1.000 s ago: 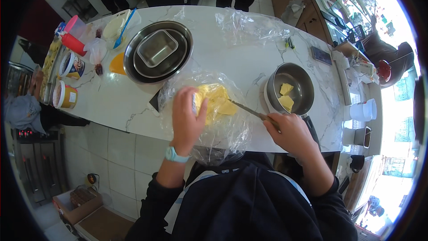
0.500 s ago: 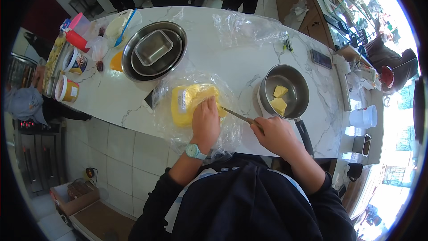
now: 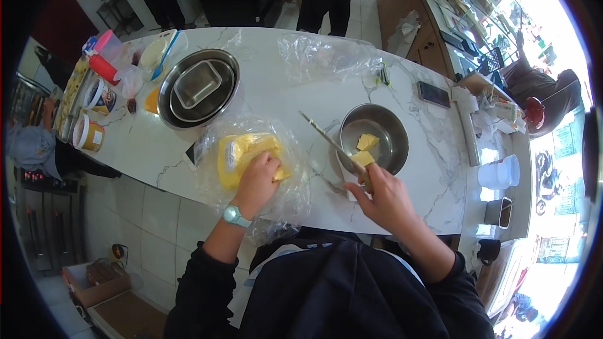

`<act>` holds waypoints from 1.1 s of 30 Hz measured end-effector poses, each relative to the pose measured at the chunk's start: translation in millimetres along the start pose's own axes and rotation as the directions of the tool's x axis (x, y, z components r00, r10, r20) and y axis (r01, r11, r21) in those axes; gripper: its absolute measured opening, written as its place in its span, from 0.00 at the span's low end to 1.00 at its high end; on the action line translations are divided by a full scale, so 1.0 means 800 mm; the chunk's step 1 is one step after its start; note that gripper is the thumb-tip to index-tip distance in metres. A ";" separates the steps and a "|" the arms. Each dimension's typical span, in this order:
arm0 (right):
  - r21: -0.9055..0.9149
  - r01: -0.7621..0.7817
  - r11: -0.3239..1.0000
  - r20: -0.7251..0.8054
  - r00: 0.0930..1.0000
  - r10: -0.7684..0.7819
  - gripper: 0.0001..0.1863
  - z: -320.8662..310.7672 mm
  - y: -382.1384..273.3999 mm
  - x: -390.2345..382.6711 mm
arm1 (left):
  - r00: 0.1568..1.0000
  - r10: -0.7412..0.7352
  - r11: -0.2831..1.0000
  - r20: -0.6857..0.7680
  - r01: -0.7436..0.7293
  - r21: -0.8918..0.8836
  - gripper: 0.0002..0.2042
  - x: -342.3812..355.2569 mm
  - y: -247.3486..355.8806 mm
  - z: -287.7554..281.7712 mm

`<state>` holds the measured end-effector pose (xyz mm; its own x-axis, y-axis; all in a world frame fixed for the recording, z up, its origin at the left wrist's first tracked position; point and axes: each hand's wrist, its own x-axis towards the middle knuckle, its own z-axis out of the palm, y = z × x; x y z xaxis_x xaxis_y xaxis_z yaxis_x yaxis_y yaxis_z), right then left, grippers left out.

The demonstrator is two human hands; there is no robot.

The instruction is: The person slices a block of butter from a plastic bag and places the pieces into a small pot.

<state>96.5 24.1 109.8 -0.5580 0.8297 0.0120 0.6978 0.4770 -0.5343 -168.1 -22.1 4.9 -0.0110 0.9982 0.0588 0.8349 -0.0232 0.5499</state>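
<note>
Your right hand [image 3: 383, 193] is clenched round the handle of a knife [image 3: 333, 140], its blade slanting up and away to your left, clear of the block and partly across the pot's near-left rim. That angle probably keeps the edge away from your other fingers.

Your left hand [image 3: 259, 179] rests with curled fingers on the right, near part of the yellow block [image 3: 230, 164], likely to steady it; whether that grip is pinching a loose bit or only pressing, you cannot tell from here, as the back of the hand hides it.

The block lies in front of you, left of centre, on spread clear plastic [image 3: 294, 172] — presumably there to keep its greasy-looking surface off the worktop [image 3: 267, 97].

The steel pot [image 3: 392, 140] stands just to its right, near your knife hand, so little reach would be needed between them. Two yellow pieces [image 3: 367, 142] lie inside it. Something pale and flat shows beneath the pot — what it is, you can't make out.

Farther left, nested steel bowls [image 3: 164, 102] hold a small rectangular tin [image 3: 198, 84], likely stacked to save room.
</note>
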 end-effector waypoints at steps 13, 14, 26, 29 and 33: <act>-0.035 0.487 0.872 -0.063 0.870 -0.489 0.10 0.098 0.115 -0.039 | 0.974 -0.020 0.992 -0.225 -0.009 -0.126 0.16 -0.010 0.024 -0.091; -0.062 0.496 0.866 -0.071 0.863 -0.499 0.10 0.098 0.116 -0.039 | 0.976 -0.041 0.990 -0.216 0.010 -0.141 0.14 -0.007 0.036 -0.103; -0.045 0.385 0.922 -0.131 0.913 -0.388 0.17 0.097 0.136 -0.057 | 0.957 0.285 0.958 -0.059 -0.286 -0.009 0.15 0.050 0.176 -0.175; -0.049 0.403 0.914 -0.129 0.905 -0.406 0.17 0.102 0.137 -0.058 | 0.877 0.480 0.854 0.029 -0.459 -0.245 0.13 0.114 0.190 -0.101; -0.039 0.426 0.904 -0.138 0.894 -0.427 0.18 0.120 0.141 -0.060 | 0.788 0.568 0.815 0.237 -0.500 -0.291 0.13 0.175 0.183 0.012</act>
<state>158.6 10.2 -32.3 -0.7344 0.5780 0.3558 0.4107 0.7958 -0.4449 -41.9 114.9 86.1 0.5958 0.7867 0.1616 0.5262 -0.5344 0.6615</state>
